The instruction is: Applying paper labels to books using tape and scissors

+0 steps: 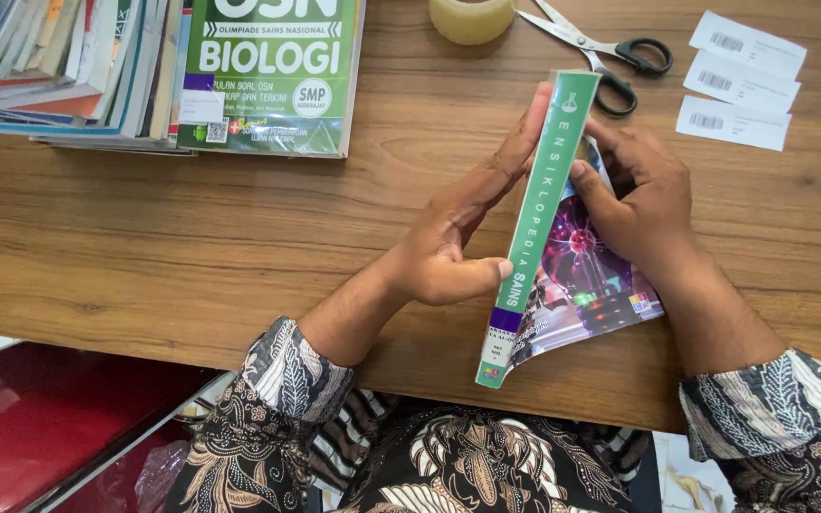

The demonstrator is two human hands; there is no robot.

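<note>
Only 1 view is given, from a camera worn on the person's head. It looks steeply down and slightly forward over the near edge of a wooden table (pixel 144 247), close enough that both forearms fill the lower half. The person's patterned lap shows at the bottom edge (the table's far side is cut off at the top). With no 2nd view, nothing is shared.

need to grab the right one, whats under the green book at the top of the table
The green book lies on top of a stack of books; only their edges show fanned out to its left. Their covers are hidden, and whatever is directly beneath it cannot be seen.
</note>
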